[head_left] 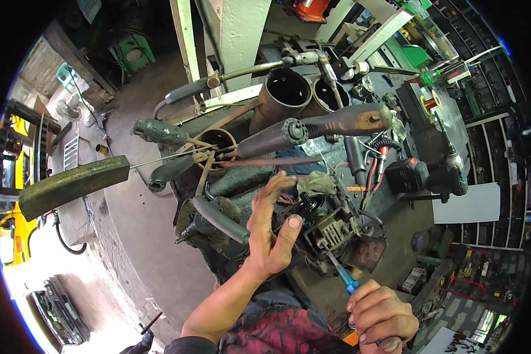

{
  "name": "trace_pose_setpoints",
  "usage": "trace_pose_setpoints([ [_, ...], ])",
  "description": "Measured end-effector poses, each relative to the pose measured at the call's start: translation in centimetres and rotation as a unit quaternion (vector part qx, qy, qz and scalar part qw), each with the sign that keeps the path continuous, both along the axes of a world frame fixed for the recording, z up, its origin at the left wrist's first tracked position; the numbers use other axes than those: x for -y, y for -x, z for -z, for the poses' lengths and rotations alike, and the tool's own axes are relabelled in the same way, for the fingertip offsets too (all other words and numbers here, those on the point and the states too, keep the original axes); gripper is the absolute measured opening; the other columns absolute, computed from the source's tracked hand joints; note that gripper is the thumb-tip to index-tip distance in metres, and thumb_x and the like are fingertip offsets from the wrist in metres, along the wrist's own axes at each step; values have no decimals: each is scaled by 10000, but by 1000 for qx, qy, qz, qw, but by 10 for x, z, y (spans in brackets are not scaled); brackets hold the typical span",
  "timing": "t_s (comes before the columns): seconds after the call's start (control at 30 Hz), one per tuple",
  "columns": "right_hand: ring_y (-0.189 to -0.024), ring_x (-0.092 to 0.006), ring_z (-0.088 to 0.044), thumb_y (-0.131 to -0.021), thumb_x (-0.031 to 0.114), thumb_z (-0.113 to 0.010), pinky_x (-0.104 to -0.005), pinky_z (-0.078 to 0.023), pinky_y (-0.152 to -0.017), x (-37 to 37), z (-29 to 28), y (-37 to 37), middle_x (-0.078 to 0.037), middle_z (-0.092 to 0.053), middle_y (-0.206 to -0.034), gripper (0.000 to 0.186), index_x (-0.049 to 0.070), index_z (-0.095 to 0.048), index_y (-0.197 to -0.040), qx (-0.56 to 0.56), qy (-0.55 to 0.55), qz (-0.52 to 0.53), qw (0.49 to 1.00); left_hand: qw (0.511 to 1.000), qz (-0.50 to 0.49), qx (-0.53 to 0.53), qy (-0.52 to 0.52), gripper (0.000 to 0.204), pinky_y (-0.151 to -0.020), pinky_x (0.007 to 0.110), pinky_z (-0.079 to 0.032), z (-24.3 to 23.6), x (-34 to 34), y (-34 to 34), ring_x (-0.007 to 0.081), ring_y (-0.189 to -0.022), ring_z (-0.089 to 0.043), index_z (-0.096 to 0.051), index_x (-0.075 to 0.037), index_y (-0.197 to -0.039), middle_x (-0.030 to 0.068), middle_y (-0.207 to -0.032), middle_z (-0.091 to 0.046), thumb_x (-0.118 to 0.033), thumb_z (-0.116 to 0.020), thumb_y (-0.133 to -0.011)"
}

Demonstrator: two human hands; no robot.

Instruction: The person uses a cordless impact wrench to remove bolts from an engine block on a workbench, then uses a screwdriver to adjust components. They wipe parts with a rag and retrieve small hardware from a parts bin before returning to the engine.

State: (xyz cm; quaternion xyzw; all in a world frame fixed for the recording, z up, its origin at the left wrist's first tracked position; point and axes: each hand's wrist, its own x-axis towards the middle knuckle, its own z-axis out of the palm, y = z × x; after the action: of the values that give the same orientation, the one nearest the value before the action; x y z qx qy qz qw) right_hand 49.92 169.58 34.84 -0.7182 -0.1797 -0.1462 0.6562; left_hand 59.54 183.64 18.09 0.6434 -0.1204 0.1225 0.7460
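A dark greasy metal assembly with a pale ribbed section (pixel 336 236) sits near the bench's front, a black fitting (pixel 308 205) on its top. My left hand (pixel 274 230) is raised just left of it, fingers and thumb apart, holding nothing. My right hand (pixel 383 318) is closed round a screwdriver with a translucent blue handle (pixel 351 284); its shaft points up-left to the lower left corner of the ribbed part, where I cannot tell exactly what the tip touches. A crumpled grey-green cloth (pixel 315 183) lies just behind the assembly.
Behind are open metal cylinders (pixel 280 103) holding long-handled tools and a green-brown wooden block (pixel 74 186) on a rod. A cordless drill (pixel 448 177) and white board (pixel 472 206) are at right, shelving beyond. Concrete floor (pixel 138 248) and a yellow vehicle (pixel 13 236) show at left.
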Motion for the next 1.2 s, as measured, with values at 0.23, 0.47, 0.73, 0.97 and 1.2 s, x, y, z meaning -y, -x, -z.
trace_pose_setpoints([
  [0.23, -601, -264, -561, -1027, 332, -545, -420, -481, -604, 0, 2, 0, -133, -588, -644, 450, -1, -577, -726, 14, 9, -8, 1000, 985, -37, -116, -122, 414, -1093, 429, -434, -5, -27, 33, 352, -1261, -601, -625, 28, -1292, 195, -1309, -647, -154, -691, -926],
  [0.47, -604, -256, -542, -1019, 340, -547, -423, -478, -621, -3, 0, 4, -139, -585, -649, 443, -1, -556, -736, 8, 7, 6, 1000, 930, -85, -87, -345, 316, -1000, 417, -513, 44, -62, 17, 369, -1138, -663, -675, 3, -1211, 209, -1211, -683, -73, -693, -905],
  [0.73, -651, -267, -561, -993, 314, -570, -429, -494, -668, -6, -2, 9, -143, -606, -686, 409, 0, -565, -729, 6, 12, 3, 1000, 835, 205, 33, -509, 363, -1002, 465, -496, 94, 37, -116, 376, -1149, -640, -747, -70, -1169, 173, -1192, -712, -193, -785, -830],
  [0.97, -653, -267, -559, -983, 280, -583, -422, -487, -663, -2, -1, 13, -142, -603, -700, 389, -3, -569, -717, 16, -8, 13, 1000, 965, -9, -110, -236, 214, -762, 351, -545, 99, -1, -109, 244, -817, -737, -757, -1, -1055, 159, -922, -766, -135, -750, -887],
  [1.2, -620, -215, -578, -1029, 424, -596, -389, -502, -644, -3, 4, 19, -77, -593, -646, 496, 54, -577, -700, -16, -25, 68, 997, 939, 136, -265, 174, 235, -867, 257, -470, 56, -26, -38, 139, -908, -621, -655, 27, -1130, 37, -979, -680, -103, -572, -953],
])
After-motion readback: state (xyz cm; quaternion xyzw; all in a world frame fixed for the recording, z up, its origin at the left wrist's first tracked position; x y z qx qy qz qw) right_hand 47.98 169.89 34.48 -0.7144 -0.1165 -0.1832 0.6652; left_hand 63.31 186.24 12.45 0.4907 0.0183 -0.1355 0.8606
